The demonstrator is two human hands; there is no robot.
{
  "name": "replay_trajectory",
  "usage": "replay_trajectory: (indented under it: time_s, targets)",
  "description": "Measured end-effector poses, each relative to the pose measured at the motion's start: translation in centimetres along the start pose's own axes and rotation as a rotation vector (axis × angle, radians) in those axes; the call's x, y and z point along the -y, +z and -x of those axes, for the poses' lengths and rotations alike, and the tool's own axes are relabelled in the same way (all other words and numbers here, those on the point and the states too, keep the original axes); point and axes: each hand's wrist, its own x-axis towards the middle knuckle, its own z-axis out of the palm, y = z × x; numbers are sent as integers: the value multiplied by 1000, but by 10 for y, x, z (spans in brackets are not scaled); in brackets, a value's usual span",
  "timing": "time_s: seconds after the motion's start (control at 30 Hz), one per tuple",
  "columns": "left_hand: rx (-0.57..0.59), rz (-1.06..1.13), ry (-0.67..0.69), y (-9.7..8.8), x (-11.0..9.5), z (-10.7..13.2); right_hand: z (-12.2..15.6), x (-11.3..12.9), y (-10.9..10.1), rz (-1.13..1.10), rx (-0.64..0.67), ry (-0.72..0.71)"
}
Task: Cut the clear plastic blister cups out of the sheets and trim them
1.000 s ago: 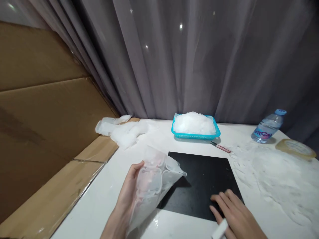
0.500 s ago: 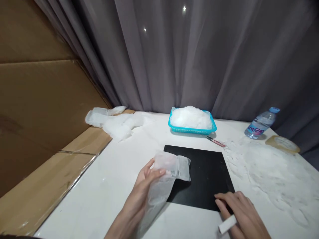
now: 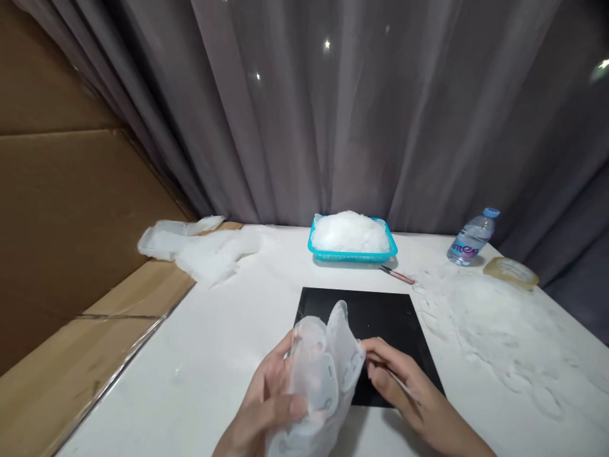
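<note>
My left hand (image 3: 269, 393) is closed around a floppy, translucent white sheet (image 3: 314, 381) with rounded moulded outlines, its thumb pressed on the near face. The sheet stands folded in two upright flaps above a black mat (image 3: 392, 311). At the sheet's right edge is my right hand (image 3: 399, 381), its fingers closed and their tips at the edge. A thin, pale stick-like tool (image 3: 403, 384) lies along the fingers of this hand. Its tip is hidden, so its exact kind cannot be told.
A blue basket (image 3: 352, 256) heaped with white translucent pieces stands at the back. A pink-handled cutter (image 3: 397, 275), water bottle (image 3: 471, 238) and tape roll (image 3: 511, 273) lie rightward. Clear scraps (image 3: 504, 324) cover the right side. More white sheets (image 3: 204, 251) and cardboard (image 3: 124, 311) are left.
My right hand has moved up and left to the sheet's edge, bringing the tool. The sheet, flopped to the right before, now stands folded and closer to me. The view has shifted slightly.
</note>
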Motion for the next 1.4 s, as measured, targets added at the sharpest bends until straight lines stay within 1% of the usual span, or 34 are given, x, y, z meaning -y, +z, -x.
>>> replay_trajectory:
  time_s: [0.03,0.07,0.13,0.17,0.2,0.23,0.33,0.43,0.5,0.57,0.67,0.73,0.83,0.87,0.93,1.0,1.03,1.07,1.1,1.13,1.17,1.23,1.27,1.33,1.4]
  targets:
    - [-5,-6,12,0,-4,-6,1,4,-1,-77,-7,30]
    - [-50,-20,34,-1,-7,-14,3,6,-2,-157,-20,77]
    - [-194,-104,79,-2,-13,-32,8,8,-2,-304,-70,195]
    - [-191,-188,90,-4,-14,-42,10,7,-3,-356,-97,244]
    - [-88,-287,66,-6,-15,-53,12,5,-3,-387,-128,280]
    - [11,-368,79,-9,-15,-65,14,1,-4,-387,-164,302]
    - [279,-617,225,-19,-10,-100,12,-18,-9,-232,-252,329]
    - [362,-658,249,-27,-4,-130,6,-44,-19,-68,-266,338]
    - [387,-678,253,-29,0,-146,3,-59,-29,26,-266,322]
    - [388,-696,261,-28,3,-155,2,-69,-39,149,-256,294]
    - [361,-723,255,-29,9,-161,5,-73,-51,258,-206,285]
    - [339,-758,244,-30,13,-161,11,-70,-54,245,-185,312]
    - [290,-842,259,-32,15,-158,18,-67,-53,187,-165,361]
    - [253,-878,281,-31,14,-156,20,-66,-52,153,-158,368]
    - [139,-957,355,-28,11,-151,19,-64,-51,72,-152,362]
    - [0,-1026,442,-22,5,-142,15,-62,-52,16,-185,338]
    - [-51,-1063,474,-19,2,-136,12,-60,-52,7,-213,328]
    - [-74,-1101,487,-16,0,-131,10,-58,-53,5,-240,318]
    - [-63,-1144,478,-13,-2,-126,8,-55,-54,4,-256,312]
    - [-6,-1192,433,-10,-3,-121,7,-52,-54,-2,-257,310]
    - [72,-1190,372,-7,-3,-118,7,-49,-54,-14,-245,308]
    - [218,-1086,205,-4,2,-117,7,-44,-50,-54,-200,305]
    - [257,-1008,125,-2,5,-118,7,-41,-47,-74,-176,308]
    - [281,-895,4,0,11,-122,4,-35,-37,-84,-139,299]
    - [280,-846,-58,2,14,-125,-1,-30,-21,-40,-84,252]
